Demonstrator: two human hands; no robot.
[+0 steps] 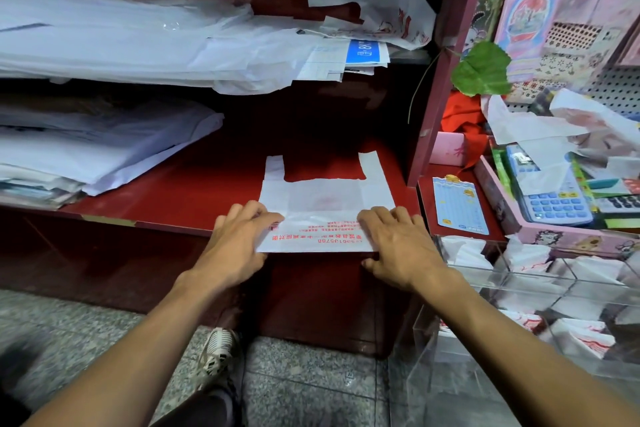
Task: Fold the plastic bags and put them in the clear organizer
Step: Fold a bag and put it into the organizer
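Observation:
A white plastic bag (325, 198) with red print lies flat on the red shelf (194, 198), handles pointing away from me. Its near end is folded up over the body. My left hand (239, 239) presses the fold's left corner with spread fingers. My right hand (398, 243) presses the right corner the same way. The clear organizer (519, 291) stands at the lower right, and several folded white bags sit in its compartments.
Stacks of white bags and papers (104, 146) fill the shelves at left. Another loose printed bag (377, 10) lies on the upper shelf. A pink box (568, 236) with calculators, crumpled bags and a green leaf (483, 69) crowd the right. My shoe (218, 350) stands on the grey floor.

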